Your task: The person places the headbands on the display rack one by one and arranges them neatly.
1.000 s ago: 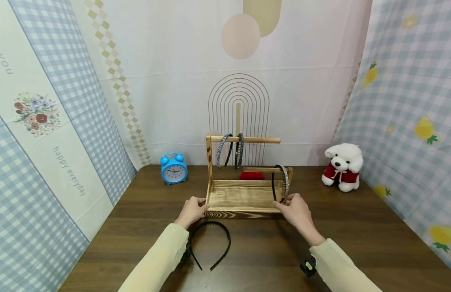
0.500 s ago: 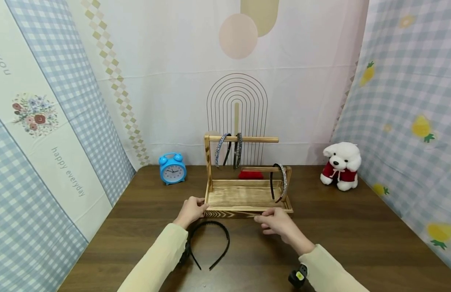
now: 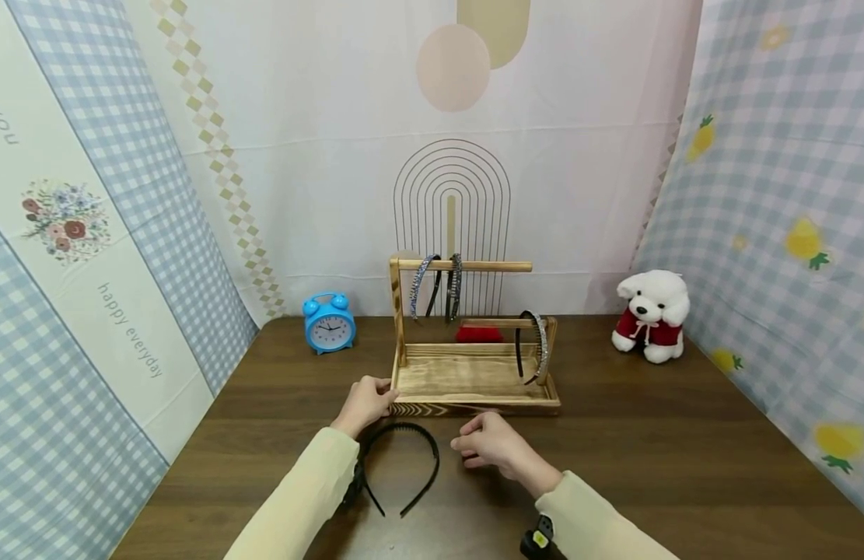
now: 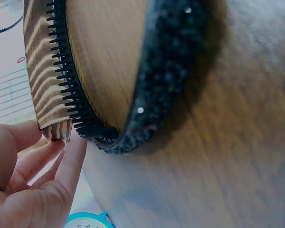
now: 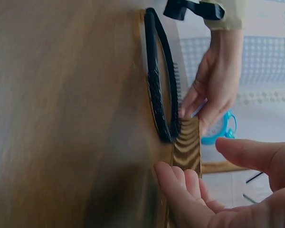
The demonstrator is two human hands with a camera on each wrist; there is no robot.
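My left hand (image 3: pixel 364 406) pinches the front left corner of a wooden headband rack (image 3: pixel 466 408), thumb on one side and fingers on the other in the left wrist view. A black headband (image 3: pixel 437 459) with comb teeth and a sparkly band lies on the table before the rack. Just right of it hovers my right hand (image 3: pixel 498 445), thumb and fingers apart in the right wrist view, with nothing between them. On the rack's upper bar hang a blue sparkly headband (image 3: pixel 419 286) and a dark one (image 3: pixel 455 288). A silver sparkly headband (image 3: pixel 542 350) hangs on the lower bar.
A blue alarm clock (image 3: pixel 330 327) stands left of the rack. To its right sits a white plush dog (image 3: pixel 652 315) in a red outfit. Behind the lower bar shows a red object (image 3: pixel 479 334). Cloth hangings (image 3: pixel 320 155) rise around the table (image 3: pixel 648 451).
My right hand has left the rack's front right corner and moved left and toward me, nearing the black headband. My left hand keeps its hold on the rack.
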